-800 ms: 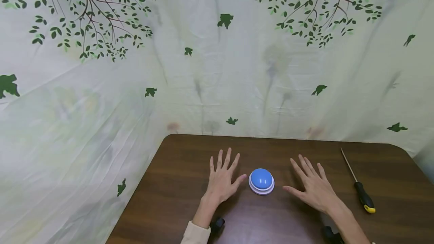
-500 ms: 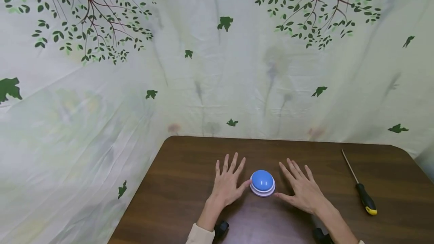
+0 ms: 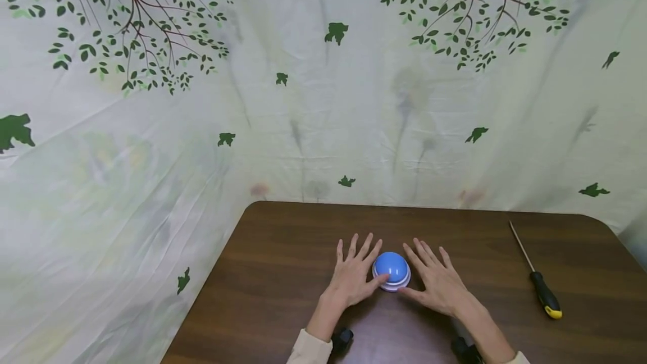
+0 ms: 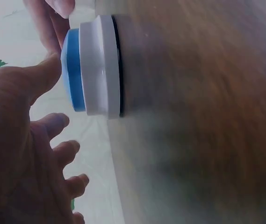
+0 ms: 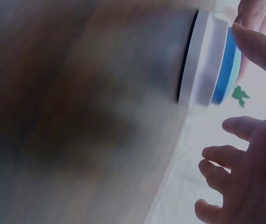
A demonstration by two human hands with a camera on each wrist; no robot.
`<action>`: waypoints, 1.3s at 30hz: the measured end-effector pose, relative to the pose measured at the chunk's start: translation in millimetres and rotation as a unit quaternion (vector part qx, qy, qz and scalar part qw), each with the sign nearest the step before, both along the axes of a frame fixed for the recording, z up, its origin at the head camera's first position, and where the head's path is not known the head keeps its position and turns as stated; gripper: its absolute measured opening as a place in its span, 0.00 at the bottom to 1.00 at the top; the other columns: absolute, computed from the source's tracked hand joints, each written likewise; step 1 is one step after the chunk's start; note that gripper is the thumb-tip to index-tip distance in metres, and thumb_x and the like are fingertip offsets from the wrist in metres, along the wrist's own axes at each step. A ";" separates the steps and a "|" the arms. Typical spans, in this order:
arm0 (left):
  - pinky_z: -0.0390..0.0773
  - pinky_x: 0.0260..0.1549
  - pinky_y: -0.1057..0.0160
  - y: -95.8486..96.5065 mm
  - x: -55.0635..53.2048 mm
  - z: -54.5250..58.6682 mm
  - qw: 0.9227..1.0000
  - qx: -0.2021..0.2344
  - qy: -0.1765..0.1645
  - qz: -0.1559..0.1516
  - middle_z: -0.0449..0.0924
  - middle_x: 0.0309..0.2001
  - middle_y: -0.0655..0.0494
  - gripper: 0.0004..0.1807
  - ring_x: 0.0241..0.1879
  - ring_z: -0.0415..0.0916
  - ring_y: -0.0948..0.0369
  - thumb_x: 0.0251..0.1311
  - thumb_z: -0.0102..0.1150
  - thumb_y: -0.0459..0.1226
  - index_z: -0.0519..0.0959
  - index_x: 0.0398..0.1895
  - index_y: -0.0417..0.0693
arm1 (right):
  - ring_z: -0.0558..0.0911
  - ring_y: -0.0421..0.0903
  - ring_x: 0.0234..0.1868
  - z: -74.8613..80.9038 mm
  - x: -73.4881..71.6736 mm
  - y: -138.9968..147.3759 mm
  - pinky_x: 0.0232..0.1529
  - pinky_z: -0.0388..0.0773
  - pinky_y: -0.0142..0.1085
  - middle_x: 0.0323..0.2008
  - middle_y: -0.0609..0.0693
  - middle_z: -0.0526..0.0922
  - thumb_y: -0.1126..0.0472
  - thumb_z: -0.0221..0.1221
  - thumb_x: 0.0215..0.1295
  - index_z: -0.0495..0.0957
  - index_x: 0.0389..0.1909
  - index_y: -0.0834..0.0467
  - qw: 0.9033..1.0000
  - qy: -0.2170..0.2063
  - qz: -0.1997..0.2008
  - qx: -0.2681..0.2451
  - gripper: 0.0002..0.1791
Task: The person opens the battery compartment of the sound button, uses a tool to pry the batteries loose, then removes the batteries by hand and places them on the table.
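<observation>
A round push button with a blue dome and a white base sits on the table between the two hands. My left hand is on its left, fingers spread and pointing away; its thumb overlaps the blue dome's front edge in the head view. In the left wrist view that thumb lies right at the dome of the button. On the other side my right hand has its fingers spread, with the thumb near the base's front right. The right wrist view has the button beside the thumb. Neither hand grips anything.
A screwdriver with a black and yellow handle lies on the right part of the brown wooden table. Behind the table's far edge hangs a pale cloth printed with leaves and branches. Black wrist devices sit under both wrists.
Both hands have moved inward from either side toward the button, the left going right and the right going left. The button and screwdriver stay in place.
</observation>
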State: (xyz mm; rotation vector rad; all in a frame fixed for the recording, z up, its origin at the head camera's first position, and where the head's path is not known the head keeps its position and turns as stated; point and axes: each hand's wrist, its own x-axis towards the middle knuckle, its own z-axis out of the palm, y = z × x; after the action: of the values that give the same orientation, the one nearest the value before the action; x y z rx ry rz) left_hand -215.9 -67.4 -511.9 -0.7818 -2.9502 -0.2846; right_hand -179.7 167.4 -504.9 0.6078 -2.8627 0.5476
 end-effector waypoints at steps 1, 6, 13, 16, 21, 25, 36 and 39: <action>0.47 0.75 0.28 1.5 -0.6 0.0 1.000 0.000 -0.007 -0.004 0.52 0.84 0.54 0.44 0.82 0.48 0.42 0.70 0.47 0.67 0.55 0.84 0.60 | 0.65 0.67 0.76 -0.5 -0.4 -1.4 0.72 0.54 0.71 0.77 0.68 0.63 0.35 0.67 0.61 0.63 0.78 0.60 1.000 -0.004 0.004 -0.001 0.52; 0.43 0.74 0.25 6.5 -2.7 1.2 0.999 0.003 -0.035 -0.024 0.53 0.83 0.54 0.47 0.83 0.46 0.41 0.68 0.51 0.68 0.54 0.84 0.59 | 0.64 0.67 0.77 -2.3 -2.6 -11.2 0.72 0.54 0.72 0.77 0.68 0.64 0.35 0.64 0.64 0.62 0.78 0.61 0.999 -0.036 0.017 -0.006 0.50; 0.41 0.72 0.22 11.5 -1.8 0.4 0.998 0.006 -0.042 -0.044 0.60 0.81 0.55 0.47 0.82 0.48 0.41 0.66 0.56 0.65 0.56 0.83 0.57 | 0.67 0.66 0.76 -4.0 -5.3 -17.2 0.71 0.57 0.72 0.75 0.68 0.66 0.41 0.65 0.67 0.61 0.78 0.62 0.999 -0.043 0.028 0.005 0.47; 0.41 0.72 0.22 12.8 -2.0 0.1 0.998 0.012 -0.040 -0.044 0.61 0.81 0.54 0.47 0.82 0.49 0.41 0.67 0.57 0.64 0.57 0.83 0.57 | 0.68 0.65 0.76 -4.8 -6.5 -16.9 0.70 0.59 0.71 0.75 0.67 0.67 0.45 0.66 0.68 0.62 0.78 0.63 0.999 -0.036 0.028 0.006 0.45; 0.41 0.72 0.22 15.0 -3.3 -2.1 0.998 0.026 -0.046 -0.043 0.62 0.80 0.53 0.45 0.81 0.51 0.42 0.68 0.58 0.62 0.59 0.82 0.56 | 0.68 0.64 0.76 -5.9 -6.9 -16.7 0.70 0.61 0.70 0.75 0.66 0.67 0.48 0.66 0.68 0.61 0.77 0.66 0.999 -0.038 0.037 0.004 0.44; 0.41 0.72 0.23 16.2 -3.5 -3.8 0.997 0.034 -0.050 -0.039 0.64 0.79 0.52 0.44 0.81 0.53 0.43 0.67 0.59 0.61 0.60 0.81 0.55 | 0.70 0.64 0.75 -7.1 -6.6 -17.4 0.69 0.63 0.69 0.74 0.67 0.68 0.49 0.65 0.69 0.61 0.77 0.67 0.998 -0.035 0.044 0.004 0.44; 0.56 0.74 0.30 19.3 -2.4 -3.0 0.993 0.099 -0.012 -0.066 0.73 0.73 0.52 0.40 0.73 0.72 0.58 0.67 0.63 0.55 0.67 0.77 0.47 | 0.73 0.63 0.73 -1.2 -4.6 -12.2 0.68 0.61 0.73 0.73 0.65 0.71 0.53 0.67 0.68 0.61 0.77 0.66 0.998 -0.026 0.046 -0.023 0.43; 0.62 0.72 0.33 19.7 -3.3 -1.1 0.990 0.124 0.007 -0.062 0.76 0.71 0.52 0.39 0.71 0.74 0.57 0.66 0.65 0.54 0.69 0.75 0.46 | 0.74 0.62 0.72 2.3 -6.0 -10.6 0.67 0.62 0.73 0.72 0.64 0.72 0.53 0.67 0.68 0.62 0.78 0.64 0.998 -0.018 0.050 -0.040 0.43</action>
State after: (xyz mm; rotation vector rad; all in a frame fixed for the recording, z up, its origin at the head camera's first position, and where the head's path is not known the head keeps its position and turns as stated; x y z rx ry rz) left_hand -219.3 -47.7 -513.0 -0.9255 -2.7828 -0.6376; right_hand -185.8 156.8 -502.6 0.7379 -2.8391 0.6917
